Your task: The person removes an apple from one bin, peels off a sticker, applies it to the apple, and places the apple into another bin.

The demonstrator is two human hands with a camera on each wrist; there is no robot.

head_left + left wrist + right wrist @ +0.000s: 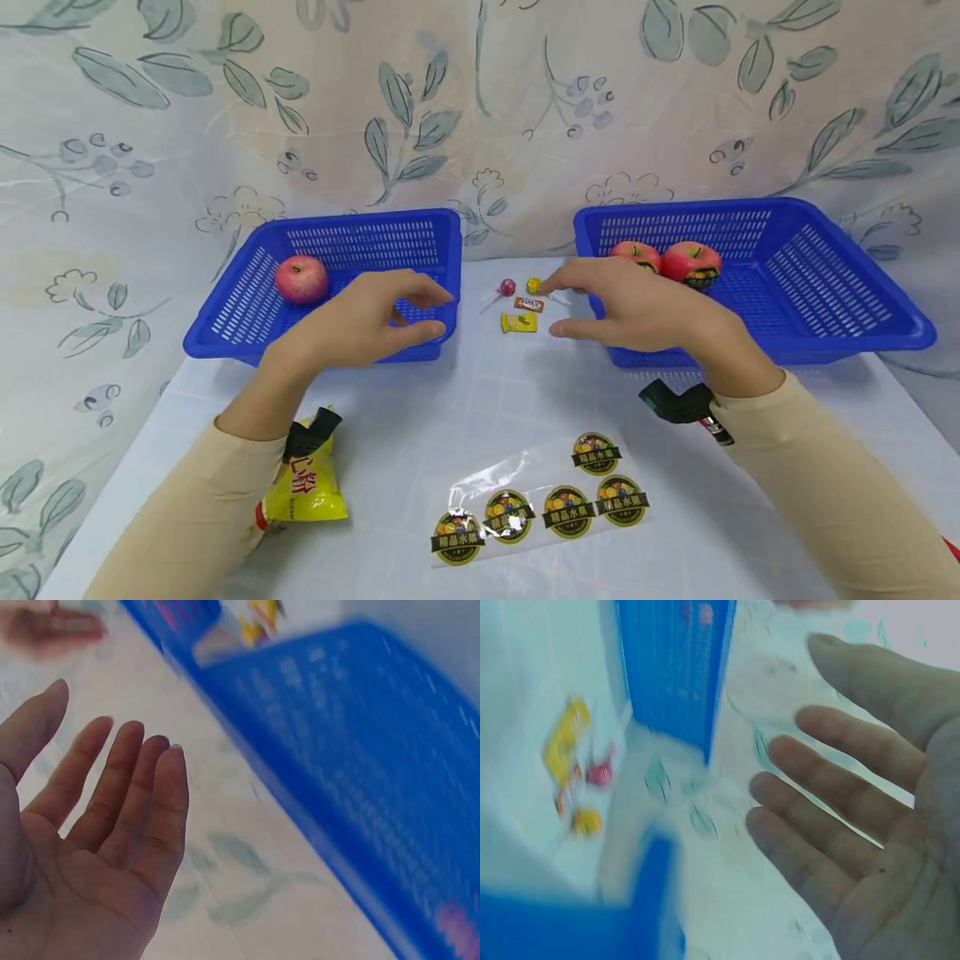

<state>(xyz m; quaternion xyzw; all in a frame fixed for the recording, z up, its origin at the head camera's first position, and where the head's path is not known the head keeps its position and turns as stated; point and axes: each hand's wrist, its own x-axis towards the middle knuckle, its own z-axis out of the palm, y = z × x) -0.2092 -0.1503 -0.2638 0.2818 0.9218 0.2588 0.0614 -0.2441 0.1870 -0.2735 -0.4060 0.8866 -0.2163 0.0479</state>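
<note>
My left hand (363,321) hovers over the front right part of the left blue basket (322,218), its fingers relaxed and holding nothing. A lone apple (302,279) lies in that basket. Above the left front corner of the right blue basket (847,342) is my right hand (637,304), fingers spread and nothing in them. Two apples with dark labels, the nearer one (691,260) and its neighbour (633,252), sit in it. Both palms show bare, the left palm (97,847) in the left wrist view and the right palm (885,877) in the right wrist view.
Between the baskets lie a red lollipop (507,287), a yellow lollipop (534,285), an orange wrapped candy (528,305) and a yellow packet (519,322). A clear sheet of several round stickers (509,517) lies in front. A yellow snack bag (318,487) is partly under my left forearm.
</note>
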